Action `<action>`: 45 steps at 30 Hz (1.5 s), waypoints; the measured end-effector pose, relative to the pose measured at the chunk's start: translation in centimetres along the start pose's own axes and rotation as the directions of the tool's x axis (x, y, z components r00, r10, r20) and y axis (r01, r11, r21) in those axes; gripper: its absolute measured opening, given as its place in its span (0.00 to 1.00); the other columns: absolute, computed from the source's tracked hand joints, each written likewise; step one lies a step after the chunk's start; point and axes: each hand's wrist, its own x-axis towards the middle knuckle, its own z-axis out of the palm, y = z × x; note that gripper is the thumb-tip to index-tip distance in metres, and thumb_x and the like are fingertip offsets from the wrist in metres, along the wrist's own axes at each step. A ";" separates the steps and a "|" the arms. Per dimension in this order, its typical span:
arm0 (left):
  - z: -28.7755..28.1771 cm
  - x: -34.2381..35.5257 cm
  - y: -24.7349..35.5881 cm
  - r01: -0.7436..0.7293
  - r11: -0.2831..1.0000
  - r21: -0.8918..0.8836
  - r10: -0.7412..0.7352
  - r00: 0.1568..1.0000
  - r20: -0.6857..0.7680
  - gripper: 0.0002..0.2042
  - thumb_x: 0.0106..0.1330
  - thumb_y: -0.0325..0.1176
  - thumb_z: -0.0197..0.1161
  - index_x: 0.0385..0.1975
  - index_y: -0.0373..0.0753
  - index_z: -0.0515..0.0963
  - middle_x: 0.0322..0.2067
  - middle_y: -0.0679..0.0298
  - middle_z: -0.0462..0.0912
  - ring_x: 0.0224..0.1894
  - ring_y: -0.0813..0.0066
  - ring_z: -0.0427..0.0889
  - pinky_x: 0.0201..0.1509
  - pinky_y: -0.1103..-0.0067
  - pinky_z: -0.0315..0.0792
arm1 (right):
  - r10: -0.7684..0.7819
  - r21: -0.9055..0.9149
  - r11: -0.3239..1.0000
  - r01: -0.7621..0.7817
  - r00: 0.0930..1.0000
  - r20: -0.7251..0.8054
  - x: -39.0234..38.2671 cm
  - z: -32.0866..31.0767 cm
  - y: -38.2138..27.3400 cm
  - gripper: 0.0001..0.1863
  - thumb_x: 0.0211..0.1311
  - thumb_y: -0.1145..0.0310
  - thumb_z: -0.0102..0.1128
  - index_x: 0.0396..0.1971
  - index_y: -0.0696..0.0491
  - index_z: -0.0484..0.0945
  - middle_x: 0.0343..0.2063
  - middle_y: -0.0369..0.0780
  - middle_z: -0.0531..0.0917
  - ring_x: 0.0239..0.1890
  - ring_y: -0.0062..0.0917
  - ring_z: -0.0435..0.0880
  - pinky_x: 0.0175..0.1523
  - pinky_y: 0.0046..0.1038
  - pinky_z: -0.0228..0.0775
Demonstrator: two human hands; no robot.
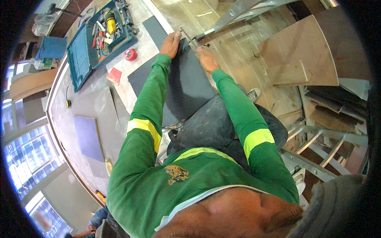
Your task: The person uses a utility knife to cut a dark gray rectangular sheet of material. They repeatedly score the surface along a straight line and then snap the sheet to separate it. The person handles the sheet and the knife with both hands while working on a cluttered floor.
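Observation:
A large dark grey panel (186, 88) lies in front of me, with my dark-trousered leg against its near right part. At its far end my left hand (170, 45) is closed, its fingertips at a thin, narrow bar (188, 35). My right hand (207, 59) is closed at the bar's nearer end, just beyond the panel's right edge. The bar slants between the two hands; its exact kind is too small to make out. A smaller dark grey piece (154, 31) lies beyond my left hand.
At the left stand an open teal toolbox (81, 55) with a yellow power tool (111, 24), a red round object (130, 54) and a red square piece (114, 75). A ladder (317, 148) and leaning boards (301, 51) stand right. Another person's arm (93, 224) shows lower left.

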 end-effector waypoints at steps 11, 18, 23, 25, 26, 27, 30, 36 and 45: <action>1.2 -0.8 0.7 0.077 0.997 0.006 -0.077 0.997 -0.014 0.30 0.79 0.60 0.49 0.59 0.38 0.82 0.50 0.49 0.84 0.56 0.56 0.81 0.63 0.67 0.71 | -0.053 0.013 0.999 0.051 0.993 0.106 0.6 -0.2 0.1 0.35 0.81 0.43 0.34 0.50 0.59 0.82 0.54 0.58 0.82 0.57 0.57 0.79 0.64 0.52 0.68; 0.9 -0.1 -0.6 0.147 0.989 -0.011 -0.147 0.989 -0.031 0.26 0.80 0.56 0.53 0.55 0.38 0.85 0.48 0.53 0.88 0.52 0.67 0.82 0.60 0.72 0.72 | -0.094 0.103 0.991 0.084 0.991 0.098 2.0 1.3 1.2 0.36 0.81 0.41 0.33 0.50 0.59 0.82 0.53 0.58 0.82 0.57 0.57 0.79 0.64 0.51 0.68; 1.7 0.2 -0.8 0.181 0.983 0.021 -0.178 0.980 -0.084 0.31 0.70 0.62 0.64 0.48 0.33 0.86 0.38 0.55 0.88 0.42 0.65 0.84 0.51 0.71 0.76 | -0.062 0.149 0.988 0.037 0.983 0.171 2.0 1.0 1.9 0.38 0.81 0.40 0.31 0.52 0.60 0.82 0.54 0.58 0.83 0.58 0.55 0.80 0.65 0.50 0.68; 1.1 0.2 -1.9 0.186 0.983 0.008 -0.184 0.977 -0.105 0.32 0.68 0.62 0.66 0.48 0.32 0.86 0.37 0.54 0.88 0.40 0.65 0.85 0.48 0.72 0.76 | -0.016 0.152 0.988 -0.030 0.957 0.289 2.0 0.2 1.1 0.39 0.80 0.39 0.31 0.53 0.60 0.82 0.54 0.59 0.82 0.58 0.55 0.80 0.66 0.50 0.67; 1.0 0.2 -2.5 0.169 0.986 -0.010 -0.169 0.979 -0.117 0.32 0.67 0.62 0.68 0.47 0.31 0.86 0.36 0.54 0.88 0.40 0.66 0.85 0.47 0.72 0.77 | -0.011 0.146 0.989 -0.029 0.964 0.266 2.0 0.8 1.0 0.39 0.80 0.39 0.31 0.53 0.60 0.82 0.54 0.59 0.82 0.58 0.55 0.80 0.66 0.49 0.67; 1.3 0.6 -2.7 0.140 0.989 -0.035 -0.144 0.982 -0.121 0.32 0.66 0.62 0.69 0.47 0.31 0.86 0.36 0.53 0.88 0.39 0.66 0.85 0.46 0.72 0.77 | -0.002 0.134 0.991 -0.030 0.974 0.228 2.2 1.3 1.8 0.40 0.80 0.38 0.32 0.53 0.60 0.82 0.54 0.59 0.82 0.58 0.55 0.80 0.66 0.49 0.67; 2.3 1.0 -1.5 0.117 0.986 0.115 -0.110 0.992 -0.066 0.26 0.69 0.54 0.69 0.47 0.31 0.87 0.37 0.57 0.89 0.39 0.73 0.84 0.48 0.76 0.77 | 0.035 0.108 0.993 -0.051 0.988 0.148 1.6 2.3 4.1 0.41 0.78 0.36 0.33 0.54 0.60 0.81 0.54 0.59 0.82 0.59 0.55 0.80 0.66 0.49 0.67; 0.9 1.2 -2.9 0.201 0.973 0.117 -0.196 0.979 -0.050 0.31 0.71 0.60 0.64 0.50 0.31 0.85 0.39 0.59 0.88 0.43 0.72 0.83 0.53 0.75 0.75 | 0.048 0.129 0.989 -0.073 0.981 0.186 1.3 1.3 1.0 0.40 0.79 0.37 0.33 0.57 0.60 0.79 0.57 0.57 0.82 0.62 0.53 0.78 0.69 0.47 0.66; 0.3 -0.1 -1.1 0.162 0.970 -0.180 -0.167 0.986 -0.009 0.33 0.80 0.63 0.45 0.60 0.39 0.83 0.51 0.52 0.83 0.58 0.62 0.78 0.70 0.70 0.65 | -0.045 0.155 0.988 0.015 0.981 0.191 2.8 0.9 0.2 0.42 0.78 0.33 0.32 0.57 0.58 0.80 0.59 0.55 0.80 0.62 0.53 0.77 0.67 0.48 0.67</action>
